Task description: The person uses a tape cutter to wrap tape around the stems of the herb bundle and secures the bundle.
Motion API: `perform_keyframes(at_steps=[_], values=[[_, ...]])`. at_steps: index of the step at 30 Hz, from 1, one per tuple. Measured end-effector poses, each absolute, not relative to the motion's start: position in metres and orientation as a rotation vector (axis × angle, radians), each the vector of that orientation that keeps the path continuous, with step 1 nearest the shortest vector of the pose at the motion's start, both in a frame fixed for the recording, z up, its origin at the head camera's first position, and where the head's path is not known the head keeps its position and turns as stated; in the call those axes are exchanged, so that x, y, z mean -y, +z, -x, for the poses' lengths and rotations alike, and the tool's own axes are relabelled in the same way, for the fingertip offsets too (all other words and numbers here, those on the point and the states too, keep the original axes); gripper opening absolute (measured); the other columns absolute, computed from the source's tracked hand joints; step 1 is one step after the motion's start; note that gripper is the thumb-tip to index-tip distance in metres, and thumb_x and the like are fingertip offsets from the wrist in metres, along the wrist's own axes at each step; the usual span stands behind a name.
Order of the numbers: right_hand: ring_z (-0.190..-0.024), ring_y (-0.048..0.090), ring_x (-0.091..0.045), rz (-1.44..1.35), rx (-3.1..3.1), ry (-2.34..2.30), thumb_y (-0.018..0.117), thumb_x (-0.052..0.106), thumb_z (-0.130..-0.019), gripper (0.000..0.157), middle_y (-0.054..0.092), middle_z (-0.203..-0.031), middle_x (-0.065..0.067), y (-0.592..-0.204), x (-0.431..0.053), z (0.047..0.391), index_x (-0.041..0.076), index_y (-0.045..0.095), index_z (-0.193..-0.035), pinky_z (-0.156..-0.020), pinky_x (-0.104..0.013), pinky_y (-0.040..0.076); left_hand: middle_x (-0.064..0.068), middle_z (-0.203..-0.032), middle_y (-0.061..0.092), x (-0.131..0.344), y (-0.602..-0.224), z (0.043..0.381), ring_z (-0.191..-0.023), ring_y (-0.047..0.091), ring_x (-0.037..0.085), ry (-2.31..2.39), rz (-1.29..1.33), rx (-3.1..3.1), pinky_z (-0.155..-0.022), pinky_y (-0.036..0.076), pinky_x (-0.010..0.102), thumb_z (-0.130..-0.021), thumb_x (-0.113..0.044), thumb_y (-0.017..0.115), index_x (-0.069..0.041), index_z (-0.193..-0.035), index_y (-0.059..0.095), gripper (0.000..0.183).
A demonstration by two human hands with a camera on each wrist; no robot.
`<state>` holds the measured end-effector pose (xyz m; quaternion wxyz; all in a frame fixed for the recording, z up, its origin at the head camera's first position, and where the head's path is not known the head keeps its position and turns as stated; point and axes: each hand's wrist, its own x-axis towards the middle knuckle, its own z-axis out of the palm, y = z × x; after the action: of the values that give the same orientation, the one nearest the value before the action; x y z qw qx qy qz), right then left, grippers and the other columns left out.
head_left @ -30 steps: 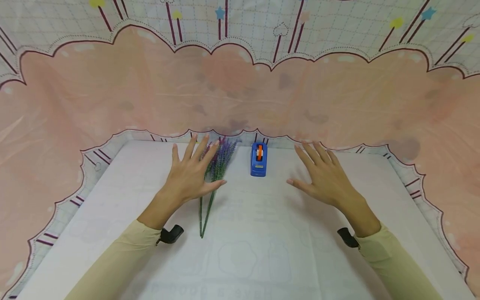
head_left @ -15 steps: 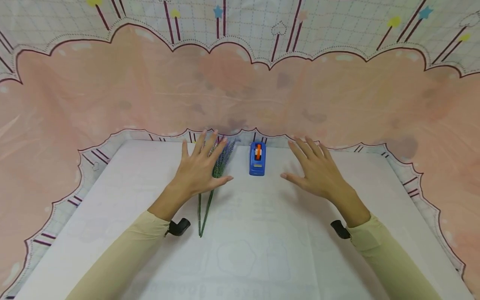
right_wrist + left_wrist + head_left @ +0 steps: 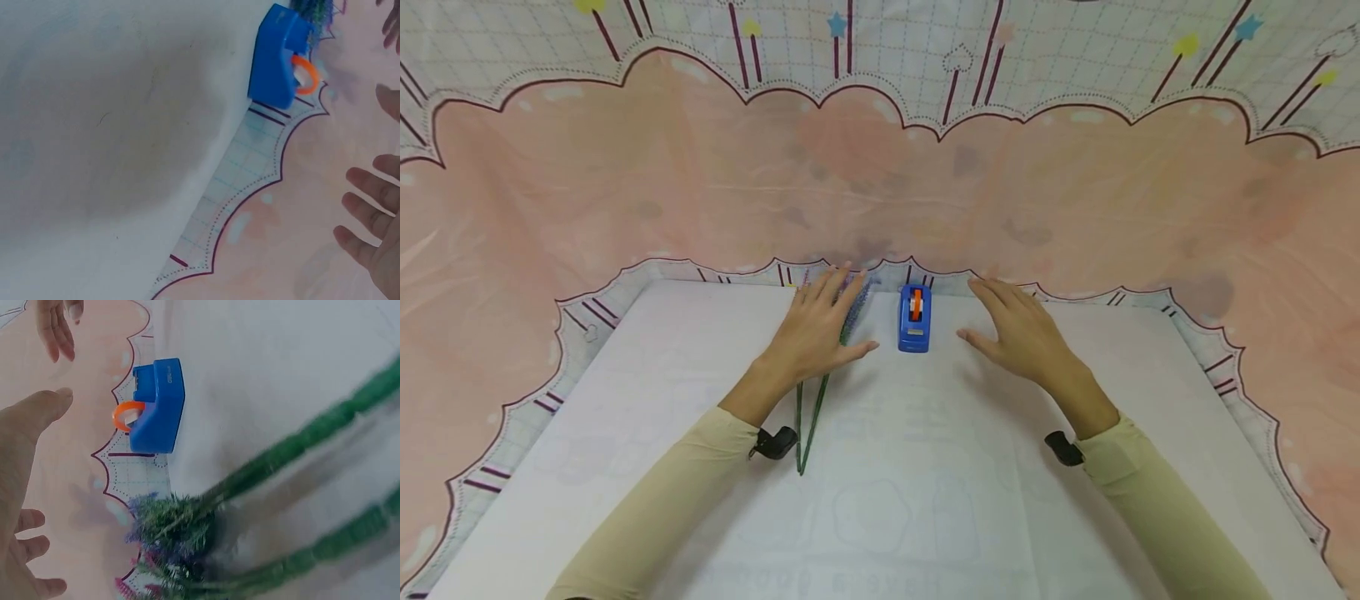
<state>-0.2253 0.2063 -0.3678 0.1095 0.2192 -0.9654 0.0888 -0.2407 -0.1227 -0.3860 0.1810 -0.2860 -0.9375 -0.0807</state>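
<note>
The blue tape dispenser (image 3: 914,329) stands upright on its base on the white table (image 3: 925,500), near the back edge, and it lies between the two hands. Its long axis runs almost straight away from the person: the orange ring (image 3: 917,304) sits in the farther half, and the lower end with a small yellow label (image 3: 915,332) points toward the person.

The left hand (image 3: 816,329) is at left of the dispenser and above the artificial flowers (image 3: 859,304), of which it hides a part in the head view. This hand grasps nothing; its fingers are extended and point to the back edge, while the thumb stretches toward the dispenser. The right hand (image 3: 1022,329) is at right of the dispenser, apart from it. It is also free of any object – its fingers are extended away from the person, and its thumb points toward the dispenser.

The flowers lie at left of the dispenser, near it. Their two green stems (image 3: 811,425) form a narrow V – the lower ends meet on the person's side of the dispenser, and the heads, purple-blue and pink, point away to the back edge. Behind the dispenser rises a peach cloth (image 3: 880,183) with a scalloped dark outline. A black wrist camera (image 3: 775,442) shows at the left sleeve (image 3: 677,492).
</note>
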Motion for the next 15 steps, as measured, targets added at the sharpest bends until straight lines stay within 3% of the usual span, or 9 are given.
perform_keyframes(at_steps=[6, 15], values=[[-0.144, 0.040, -0.039, -0.579, 2.857, 0.371, 0.070, 0.039, -0.096, 0.069, 0.044, -0.157, -0.016, -0.368, -0.200, 0.232, 0.012, 0.044, -0.154, -0.113, -0.059, 0.036, 0.021, -0.159, 0.035, 0.113, -0.391, 0.252, -0.144, 0.037, 0.042, -0.469, 0.835, 2.655, -0.116, 0.031, 0.058, -0.086, -0.054, 0.076, -0.011, -0.160, 0.030, 0.097], [-0.138, 0.048, -0.036, -0.498, 2.869, 0.484, 0.068, 0.033, -0.098, 0.059, 0.063, -0.137, -0.010, -0.366, -0.193, 0.239, 0.013, 0.050, -0.150, -0.109, -0.057, 0.041, 0.018, -0.156, 0.040, 0.096, -0.395, 0.265, -0.142, 0.040, 0.041, -0.816, 0.796, 2.773, -0.111, 0.037, 0.062, -0.089, -0.039, 0.078, -0.021, -0.164, 0.022, 0.095]])
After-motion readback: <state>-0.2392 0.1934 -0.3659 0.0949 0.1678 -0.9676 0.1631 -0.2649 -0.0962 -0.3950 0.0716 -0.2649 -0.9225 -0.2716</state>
